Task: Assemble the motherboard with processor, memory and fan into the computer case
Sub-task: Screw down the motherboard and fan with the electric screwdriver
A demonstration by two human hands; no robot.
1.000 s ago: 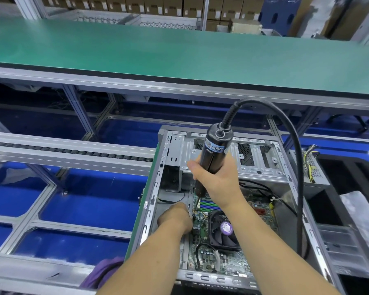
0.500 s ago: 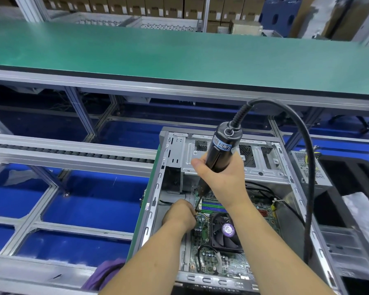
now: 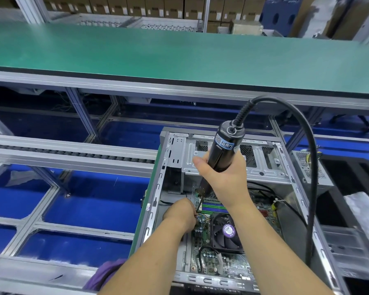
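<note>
An open grey computer case lies in front of me with a green motherboard inside. A black fan with a purple label sits on the board, and memory sticks lie just beyond it. My right hand grips a black electric screwdriver, tilted, its bit pointing down at the board's left edge. My left hand rests fingers-down on the board beside the bit tip; what it pinches is hidden.
The screwdriver's thick black cable arcs over the case's right side. A power supply sits to the right of the case. A green conveyor belt runs behind, a roller rail to the left, blue floor below.
The screwdriver and my right hand have shifted a little to the right and tilted more. My left hand stays at the same spot on the board.
</note>
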